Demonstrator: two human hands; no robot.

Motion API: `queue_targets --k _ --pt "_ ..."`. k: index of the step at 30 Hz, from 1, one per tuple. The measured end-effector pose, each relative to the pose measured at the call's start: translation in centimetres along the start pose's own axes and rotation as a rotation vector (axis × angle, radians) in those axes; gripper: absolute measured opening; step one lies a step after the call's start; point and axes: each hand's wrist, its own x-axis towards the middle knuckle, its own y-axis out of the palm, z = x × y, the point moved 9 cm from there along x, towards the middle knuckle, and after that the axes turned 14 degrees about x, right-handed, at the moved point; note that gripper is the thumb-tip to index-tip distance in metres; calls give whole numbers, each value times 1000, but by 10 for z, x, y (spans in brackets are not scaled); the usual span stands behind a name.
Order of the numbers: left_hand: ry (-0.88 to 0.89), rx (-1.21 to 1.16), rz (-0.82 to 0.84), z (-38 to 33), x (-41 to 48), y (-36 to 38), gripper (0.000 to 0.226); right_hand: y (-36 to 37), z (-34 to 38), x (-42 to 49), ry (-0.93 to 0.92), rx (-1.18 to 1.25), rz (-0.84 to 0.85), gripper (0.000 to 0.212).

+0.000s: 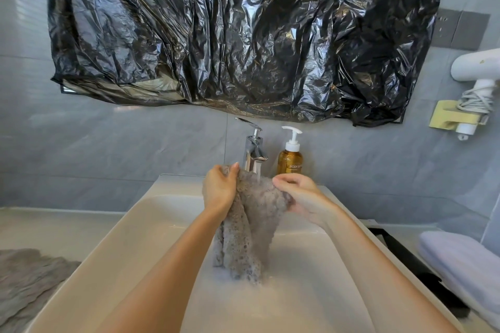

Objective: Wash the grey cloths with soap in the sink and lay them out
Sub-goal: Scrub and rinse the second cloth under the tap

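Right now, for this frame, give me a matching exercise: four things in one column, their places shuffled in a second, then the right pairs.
1. foamy grey cloth
2. soap bottle
3. flat grey cloth
4. folded white towel

A. on the counter, left of the sink
B. just right of the faucet
C. right of the sink
D. gripped by the left hand and the right hand

Pairs: 1-D, 2-B, 3-A, 4-C.
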Motion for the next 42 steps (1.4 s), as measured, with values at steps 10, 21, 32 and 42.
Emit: queue_targets --k 10,21,32,42 --pt "-6 -47 213 -4 -25 54 42 34 12 -10 -382 -272 -311 8" --pt "-30 -95 308 -8 -34 61 31 34 12 -12 -352 -395 -276 7" --pt "-51 -169 259 -17 -27 48 37 48 22 -25 -507 -573 -202 26" --pt "-92 -232 293 -13 -31 49 39 57 24 -28 -469 -498 -120 12"
